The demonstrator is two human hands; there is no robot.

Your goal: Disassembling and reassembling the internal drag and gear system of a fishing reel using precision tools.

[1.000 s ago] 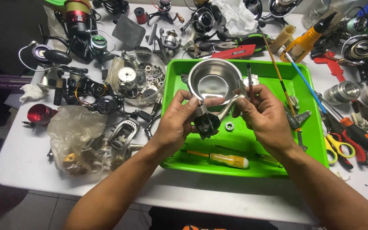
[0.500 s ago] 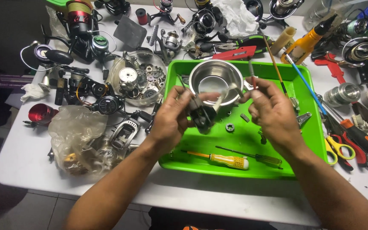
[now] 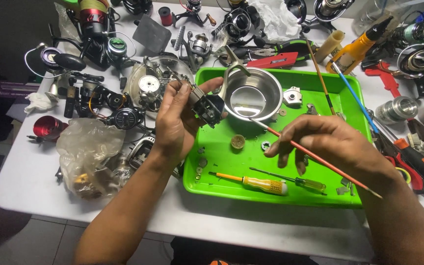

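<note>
Premises: a small repair workshop for fishing reels. Evidence: white counter crowded with dismantled reels, loose spools, screwdrivers, pliers, and a green parts tray.

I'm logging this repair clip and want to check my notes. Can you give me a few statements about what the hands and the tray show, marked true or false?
1. The left hand holds a dark reel body. True.
2. The right hand holds a yellow-handled screwdriver. False: it holds a thin red-handled brush; the yellow-handled screwdriver lies in the green tray.
3. The brush tip reaches into the steel bowl. True.
4. The steel bowl stands on the white table outside the tray. False: it stands in the tray.
5. The orange bottle lies outside the tray. True.
</note>
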